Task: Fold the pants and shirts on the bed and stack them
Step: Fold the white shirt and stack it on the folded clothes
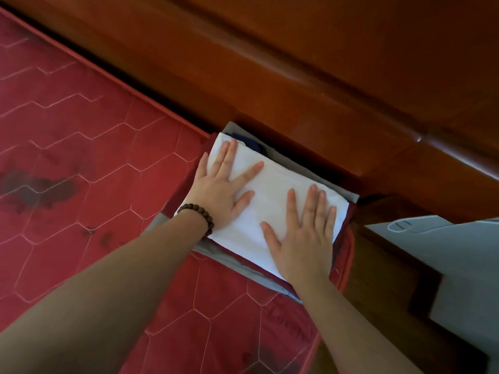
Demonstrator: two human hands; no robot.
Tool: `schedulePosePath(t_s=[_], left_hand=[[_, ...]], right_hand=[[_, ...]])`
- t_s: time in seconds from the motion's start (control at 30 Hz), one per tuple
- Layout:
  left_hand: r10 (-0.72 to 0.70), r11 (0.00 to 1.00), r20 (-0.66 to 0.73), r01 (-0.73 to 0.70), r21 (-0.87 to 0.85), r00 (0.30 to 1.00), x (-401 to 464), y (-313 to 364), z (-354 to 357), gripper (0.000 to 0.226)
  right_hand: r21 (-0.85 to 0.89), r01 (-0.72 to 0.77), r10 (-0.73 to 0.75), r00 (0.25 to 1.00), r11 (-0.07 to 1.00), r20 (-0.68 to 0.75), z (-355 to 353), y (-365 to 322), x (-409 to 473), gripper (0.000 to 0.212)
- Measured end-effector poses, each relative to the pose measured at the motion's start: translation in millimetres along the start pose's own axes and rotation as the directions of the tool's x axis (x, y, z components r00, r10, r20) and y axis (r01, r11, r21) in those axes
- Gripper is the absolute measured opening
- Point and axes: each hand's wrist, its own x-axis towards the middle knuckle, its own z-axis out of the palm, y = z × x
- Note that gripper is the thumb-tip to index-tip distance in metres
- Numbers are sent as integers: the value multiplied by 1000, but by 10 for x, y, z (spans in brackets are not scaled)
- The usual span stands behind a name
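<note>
A: Where the red mattress meets the wooden bed frame, what lies in the corner?

B: A stack of folded clothes, with a white garment on top. Under it a grey piece sticks out at the near edge and the far edge, a dark red one shows at the sides, and a bit of navy cloth peeks out at the far end

A: And the hands?

B: Both lie flat on the white garment, palms down. The left hand has its fingers straight and spread, resting on the far left part; a bead bracelet sits on that wrist. The right hand is spread too, pressing on the near right part, fingertips close to the stack's right edge. Neither one grips or pinches cloth

A: Anything past the bed?

B: Right of the frame, a pale floor, with a grey slipper on it
</note>
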Motion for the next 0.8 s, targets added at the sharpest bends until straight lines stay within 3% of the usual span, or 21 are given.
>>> schedulePosePath(t_s=[0.13, 0.23, 0.3, 0.33, 0.4, 0.47, 0.5, 0.57, 0.7, 0.8], left_hand=[[-2, 995, 95, 12, -97, 995, 36, -70, -55, 64], [-50, 921, 186, 117, -372, 981, 71, -83, -346, 74], [-62, 887, 122, 111, -448, 991, -49, -120, -566, 76], [-37, 916, 51, 54, -398, 998, -180, -147, -651, 81], [149, 973, -31, -152, -176, 988, -517, -189, -691, 94], [351, 933, 67, -355, 63, 934, -847, -141, -551, 108], [380, 903, 159, -403, 151, 911, -939, -108, -446, 115], [332, 879, 247, -393, 268, 910, -981, -52, -241, 121], [299, 887, 132, -326, 326, 945, -919, -95, -65, 103], [314, 895, 102, -330, 299, 944, -875, -179, -81, 109]], right_hand=[[40, 29, -29, 999, 999, 22, 29, -21, 9, 71], [89, 103, -116, 981, 991, 153, -138, 86, 65, 77], [162, 121, -149, 974, 979, 173, -309, 145, 21, 88], [161, 144, -160, 983, 977, 92, -397, 125, -53, 92], [141, 230, -222, 972, 963, -72, -504, -34, -289, 96], [111, 366, -367, 930, 924, -18, -434, -262, -458, 104], [80, 404, -409, 911, 911, 55, -353, -352, -485, 109], [-14, 429, -422, 894, 903, 150, -185, -448, -452, 111], [-83, 421, -408, 903, 903, 138, 8, -431, -377, 107], [-89, 373, -357, 921, 923, 157, -2, -345, -436, 114]])
